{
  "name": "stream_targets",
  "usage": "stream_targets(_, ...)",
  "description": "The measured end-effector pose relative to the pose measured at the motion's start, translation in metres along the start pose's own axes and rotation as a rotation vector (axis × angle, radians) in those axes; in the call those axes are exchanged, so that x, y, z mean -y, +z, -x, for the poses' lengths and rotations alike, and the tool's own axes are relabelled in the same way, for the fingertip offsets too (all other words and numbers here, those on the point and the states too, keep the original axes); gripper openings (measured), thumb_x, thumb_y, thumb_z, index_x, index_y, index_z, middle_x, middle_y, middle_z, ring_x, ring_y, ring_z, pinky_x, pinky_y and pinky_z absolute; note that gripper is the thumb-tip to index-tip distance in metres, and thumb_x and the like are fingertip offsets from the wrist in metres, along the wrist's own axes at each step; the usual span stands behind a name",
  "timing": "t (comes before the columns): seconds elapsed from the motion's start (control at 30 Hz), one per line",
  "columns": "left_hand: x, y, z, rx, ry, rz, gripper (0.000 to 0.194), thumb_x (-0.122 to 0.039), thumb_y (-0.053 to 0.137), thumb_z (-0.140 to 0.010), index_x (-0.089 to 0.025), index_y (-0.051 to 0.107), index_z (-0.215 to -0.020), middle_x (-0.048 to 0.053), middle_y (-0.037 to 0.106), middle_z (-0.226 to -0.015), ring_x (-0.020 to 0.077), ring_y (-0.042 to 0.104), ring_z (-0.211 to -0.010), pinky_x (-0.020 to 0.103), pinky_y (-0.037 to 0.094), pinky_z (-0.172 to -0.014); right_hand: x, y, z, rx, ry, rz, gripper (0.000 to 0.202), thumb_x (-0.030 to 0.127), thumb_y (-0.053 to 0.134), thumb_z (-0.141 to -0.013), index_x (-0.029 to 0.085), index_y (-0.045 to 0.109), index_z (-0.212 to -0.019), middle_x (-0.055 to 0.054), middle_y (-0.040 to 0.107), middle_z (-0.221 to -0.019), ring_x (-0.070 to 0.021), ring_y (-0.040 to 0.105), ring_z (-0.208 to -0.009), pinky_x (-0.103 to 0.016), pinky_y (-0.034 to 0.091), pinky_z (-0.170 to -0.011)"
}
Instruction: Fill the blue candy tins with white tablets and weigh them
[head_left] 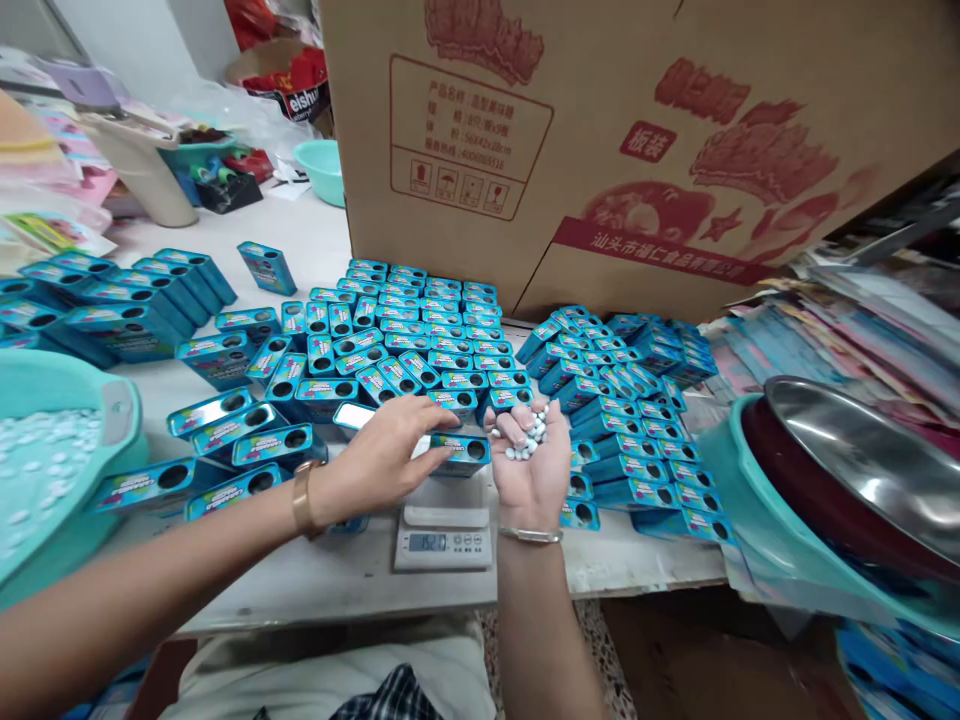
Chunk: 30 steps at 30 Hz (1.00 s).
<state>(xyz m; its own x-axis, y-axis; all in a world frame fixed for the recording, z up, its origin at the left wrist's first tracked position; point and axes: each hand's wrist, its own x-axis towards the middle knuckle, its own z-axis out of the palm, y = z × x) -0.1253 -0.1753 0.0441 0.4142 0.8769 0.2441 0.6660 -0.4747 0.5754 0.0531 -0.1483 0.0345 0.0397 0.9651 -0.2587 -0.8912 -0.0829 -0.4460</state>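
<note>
A small blue candy tin (469,455) with a round dark hole in its top stands upright on a white digital scale (442,545). My left hand (386,450) reaches over from the left, thumb and fingers around the tin's left end. Beside the tin, palm up, my right hand (531,465) is cupped around several small pale blue candies (529,440), its fingers curled in over them. Lit digits show on the scale's display. Behind both hands stand rows of similar blue tins (401,328), packed close together with their holes upward.
A turquoise basin (120,410) of pale candies stands at left, near more tins (127,325). A large cardboard box (622,120) rises at the back. At right, a steel bowl (862,470) sits in a turquoise basin (750,520), beside stacked printed sheets (795,345).
</note>
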Motion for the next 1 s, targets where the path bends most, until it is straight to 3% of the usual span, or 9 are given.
stream_targets(0.17, -0.002, 0.013, -0.014, 0.038, 0.017, -0.016, 0.024, -0.029, 0.058, -0.088, -0.020, 0.060, -0.110, 0.007, 0.063, -0.106, 0.0223, 0.056, -0.100, 0.039, 0.043, -0.089, -0.003, 0.002, 0.001, 0.005, -0.026, 0.035, 0.024, 0.036, 0.047, -0.092, 0.021, 0.046, -0.074, 0.011, 0.036, -0.054, -0.0050, 0.029, -0.041, -0.026, 0.050, -0.062)
stream_targets(0.33, -0.023, 0.019, -0.026, 0.007, 0.025, 0.048, 0.013, -0.035, 0.063, -0.086, -0.023, 0.066, -0.090, 0.001, 0.066, -0.088, 0.0200, 0.057, -0.089, 0.037, 0.041, -0.085, -0.006, 0.005, 0.000, 0.005, -0.045, 0.030, 0.023, 0.037, 0.051, -0.090, 0.021, 0.046, -0.075, 0.010, 0.037, -0.055, -0.0052, 0.032, -0.042, -0.021, 0.042, -0.051)
stream_targets(0.5, -0.034, 0.025, -0.035, -0.021, 0.001, 0.006, 0.012, -0.035, 0.064, -0.084, -0.024, 0.068, -0.085, 0.000, 0.068, -0.081, 0.0209, 0.057, -0.085, 0.039, 0.039, -0.086, -0.007, 0.005, -0.001, 0.009, -0.070, 0.049, 0.024, 0.036, 0.055, -0.088, 0.020, 0.045, -0.072, 0.009, 0.037, -0.054, -0.0046, 0.033, -0.042, -0.017, 0.032, -0.044)
stream_targets(0.73, -0.026, 0.025, -0.034, -0.025, -0.025, -0.058, 0.009, -0.027, 0.059, -0.085, -0.022, 0.067, -0.084, 0.001, 0.069, -0.084, 0.0212, 0.057, -0.085, 0.039, 0.039, -0.083, -0.004, 0.001, 0.003, 0.000, -0.065, 0.074, 0.024, 0.039, 0.053, -0.088, 0.021, 0.046, -0.074, 0.010, 0.038, -0.054, -0.0057, 0.035, -0.043, -0.025, 0.048, -0.060)
stream_targets(1.0, -0.015, 0.020, -0.032, -0.046, -0.045, -0.066, 0.011, -0.021, 0.055, -0.085, -0.022, 0.067, -0.085, 0.000, 0.068, -0.081, 0.0200, 0.059, -0.084, 0.038, 0.040, -0.085, -0.001, -0.003, 0.000, -0.015, 0.010, -0.029, 0.023, 0.037, 0.051, -0.090, 0.021, 0.044, -0.074, 0.011, 0.036, -0.054, -0.0049, 0.032, -0.041, -0.023, 0.048, -0.057)
